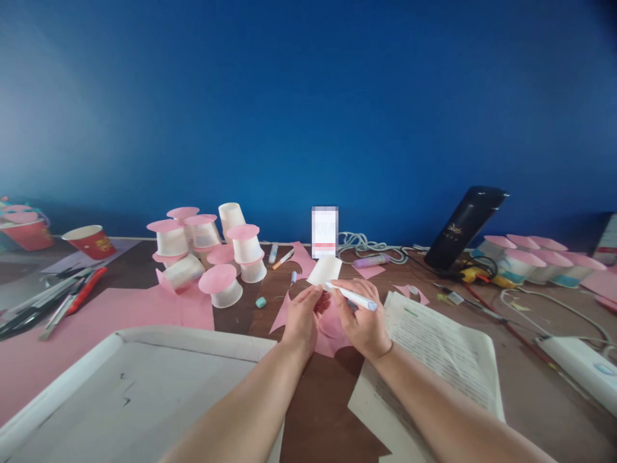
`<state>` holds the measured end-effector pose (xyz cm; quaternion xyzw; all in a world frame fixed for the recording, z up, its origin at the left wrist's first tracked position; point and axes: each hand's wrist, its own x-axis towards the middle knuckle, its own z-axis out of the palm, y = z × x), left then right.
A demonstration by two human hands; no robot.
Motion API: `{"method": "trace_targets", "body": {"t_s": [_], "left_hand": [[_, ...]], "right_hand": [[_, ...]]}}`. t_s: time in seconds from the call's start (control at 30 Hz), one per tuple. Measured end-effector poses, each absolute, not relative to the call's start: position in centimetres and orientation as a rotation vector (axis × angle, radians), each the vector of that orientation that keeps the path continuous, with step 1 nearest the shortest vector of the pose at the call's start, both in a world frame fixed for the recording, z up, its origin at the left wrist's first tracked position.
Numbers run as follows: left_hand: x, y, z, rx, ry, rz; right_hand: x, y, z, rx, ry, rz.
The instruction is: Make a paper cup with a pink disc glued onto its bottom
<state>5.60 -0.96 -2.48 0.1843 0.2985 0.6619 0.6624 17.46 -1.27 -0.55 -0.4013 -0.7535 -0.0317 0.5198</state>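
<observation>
Near the middle of the table my left hand (304,315) is closed, its fingertips together at the lower edge of a small white piece (325,271); what exactly they pinch is too small to make out. My right hand (359,325) is wrapped round a white marker (357,297), whose front end points left toward my left fingertips. Pink paper (332,344) lies under and between both hands. Left of them stand white paper cups (227,294) with pink paper discs on them, some stacked and one lying on its side.
A white box lid (193,344) and pink sheets lie at the left, beside scissors and a red-handled cutter (87,289). Printed pages (443,347), a dark cylinder (463,225), cables, a power strip (578,363) and more cups (518,267) are at the right.
</observation>
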Motion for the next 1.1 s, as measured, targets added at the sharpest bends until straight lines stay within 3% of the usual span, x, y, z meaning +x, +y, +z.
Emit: {"method": "trace_targets", "body": {"t_s": [1.1], "left_hand": [[5.65, -0.95, -2.56, 0.439, 0.683, 1.485]], "right_hand": [[17.35, -1.42, -0.54, -0.960, -1.838, -0.109]]}}
